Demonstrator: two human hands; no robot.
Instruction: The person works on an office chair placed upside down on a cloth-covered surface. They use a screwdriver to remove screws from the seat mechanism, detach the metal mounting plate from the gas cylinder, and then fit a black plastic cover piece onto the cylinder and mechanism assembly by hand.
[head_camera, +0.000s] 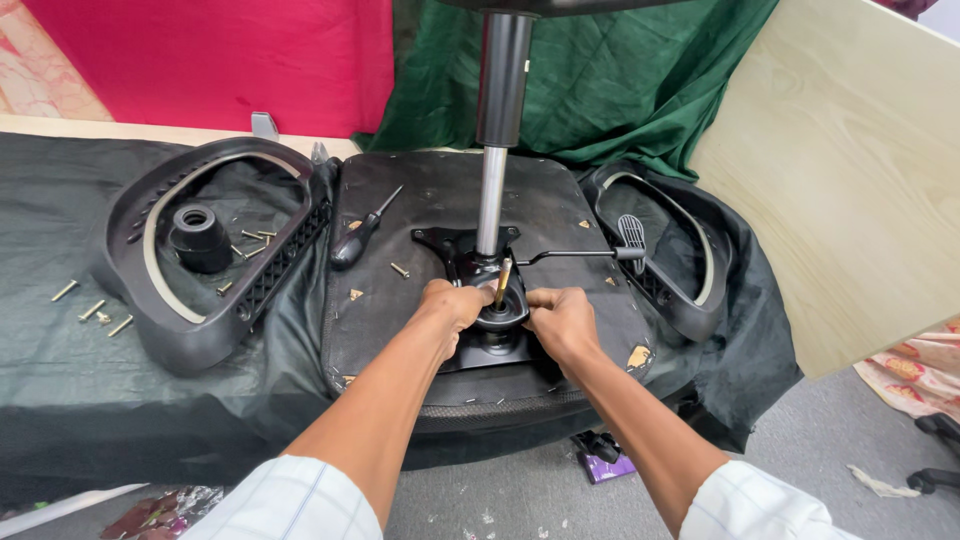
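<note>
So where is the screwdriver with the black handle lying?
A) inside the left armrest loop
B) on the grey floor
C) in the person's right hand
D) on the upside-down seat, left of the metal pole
D: the screwdriver lies loose on the upturned seat base, left of the metal pole, while the left hand and right hand are at the mechanism plate.

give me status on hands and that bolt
Left hand and right hand both on mechanism plate, bolt upright between fingers. Screwdriver lying idle on seat base. Nothing blocking.
</note>
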